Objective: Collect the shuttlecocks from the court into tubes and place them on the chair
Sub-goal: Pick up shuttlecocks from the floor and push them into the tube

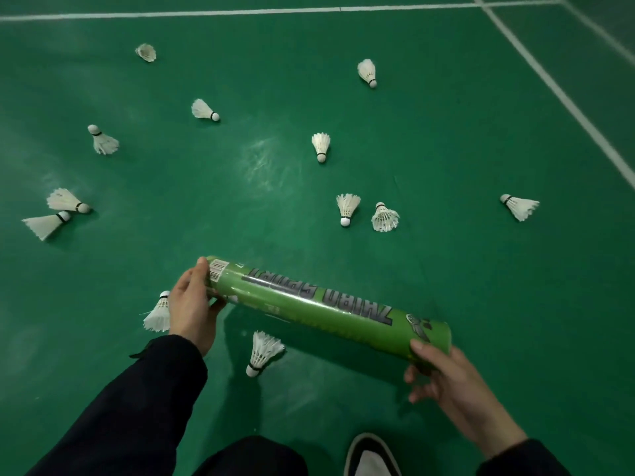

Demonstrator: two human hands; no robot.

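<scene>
Green tube [323,309], lettered "ZHIBO SPORT" with barcode label, is held level above the court floor [446,166]: left hand [194,304] grasping barcode end, right hand [443,376] grasping other end; shuttlecocks [348,209] lie scattered beyond and beneath the tube

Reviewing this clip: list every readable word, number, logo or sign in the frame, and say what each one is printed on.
"ZHIBO SPORT": large grey letters along the green tube, seen upside down; the last letters are partly lost in glare.
Barcode label near the tube end at the left hand: digits too small to read.
Round emblem near the end at the right hand: blurred, unreadable.
Shuttlecocks and court floor: no text visible.
</scene>
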